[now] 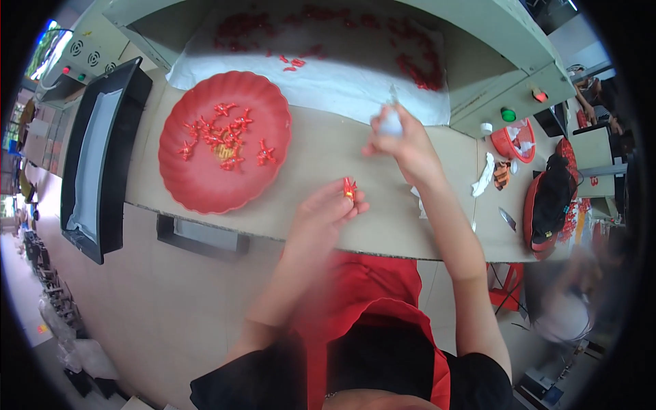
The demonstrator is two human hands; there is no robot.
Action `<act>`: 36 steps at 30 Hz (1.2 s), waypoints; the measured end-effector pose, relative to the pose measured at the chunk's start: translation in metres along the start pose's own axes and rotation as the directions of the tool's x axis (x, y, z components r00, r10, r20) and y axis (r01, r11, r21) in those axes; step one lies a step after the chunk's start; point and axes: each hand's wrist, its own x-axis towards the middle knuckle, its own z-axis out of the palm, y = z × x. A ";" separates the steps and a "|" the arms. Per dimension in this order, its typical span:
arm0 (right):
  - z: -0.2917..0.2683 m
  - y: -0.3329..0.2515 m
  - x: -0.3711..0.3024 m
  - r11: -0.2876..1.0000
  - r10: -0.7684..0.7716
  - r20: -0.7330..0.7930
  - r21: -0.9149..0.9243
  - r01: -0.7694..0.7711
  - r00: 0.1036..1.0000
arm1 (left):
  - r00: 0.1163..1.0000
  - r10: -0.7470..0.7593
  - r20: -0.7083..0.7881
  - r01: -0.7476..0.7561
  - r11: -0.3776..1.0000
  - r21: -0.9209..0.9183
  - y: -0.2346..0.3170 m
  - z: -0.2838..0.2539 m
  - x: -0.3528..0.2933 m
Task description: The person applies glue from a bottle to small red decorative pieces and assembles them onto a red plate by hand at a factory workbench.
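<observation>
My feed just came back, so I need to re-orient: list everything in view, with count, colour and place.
Scalloped plate: one, red, left on the worktable.
Star-shaped pieces: many, red, on the plate.
White sheet: one, far side, scattered red pieces on it.
Tray: one, black, left edge.
Small basket: one, red, right.
Bag: one, black and red, far right.
Left hand: holds one red piece.
Right hand: grips a small white bottle.

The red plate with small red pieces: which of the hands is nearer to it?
Left. The left hand is just right of the red plate, holding a small red piece. The right hand is farther right.
</observation>
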 end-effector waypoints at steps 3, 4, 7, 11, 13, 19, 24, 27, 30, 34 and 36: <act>0.014 0.006 0.086 0.930 0.006 -0.040 -0.368 -0.020 0.999 | 0.999 -0.013 -0.038 0.013 1.000 0.004 0.007 -0.003 -0.004; 0.021 0.007 0.111 0.885 -0.041 -0.081 -0.465 -0.002 0.996 | 0.999 -0.004 -0.038 0.004 1.000 0.001 0.009 -0.004 -0.005; 0.014 0.031 0.179 0.644 -0.200 -0.086 -0.763 0.064 0.976 | 0.999 0.004 -0.040 -0.003 1.000 0.010 0.016 -0.007 -0.006; 0.015 0.036 0.207 0.450 -0.201 0.171 -0.859 0.246 0.965 | 0.994 0.101 -0.052 -0.100 0.994 0.035 0.025 -0.013 -0.006; 0.018 0.026 0.198 0.417 -0.094 0.190 -0.884 0.212 0.977 | 0.988 0.126 -0.083 -0.123 0.991 0.044 0.026 -0.013 -0.004; 0.027 -0.028 0.085 0.752 -0.034 0.152 -0.648 0.125 0.988 | 0.959 0.262 -0.111 -0.236 0.950 0.205 0.027 -0.005 -0.003; 0.005 -0.037 -0.035 0.958 0.079 0.244 -0.288 -0.005 0.967 | 0.924 0.381 -0.040 -0.356 0.891 0.282 0.009 0.006 0.001; -0.008 -0.033 -0.067 0.977 0.008 0.247 -0.207 0.044 0.969 | 0.923 0.384 0.034 -0.359 0.823 0.439 -0.002 0.020 -0.003; -0.015 -0.034 -0.087 0.983 -0.027 0.169 -0.175 0.057 0.985 | 0.924 0.377 0.071 -0.360 0.789 0.497 -0.012 0.032 -0.007; -0.024 -0.036 -0.105 0.986 0.005 0.069 -0.167 0.006 0.998 | 0.913 0.391 0.118 -0.389 0.744 0.544 -0.024 0.043 -0.012; -0.030 -0.032 -0.110 0.980 -0.060 0.095 -0.182 0.077 0.994 | 0.896 0.419 0.146 -0.424 0.712 0.560 -0.029 0.046 -0.013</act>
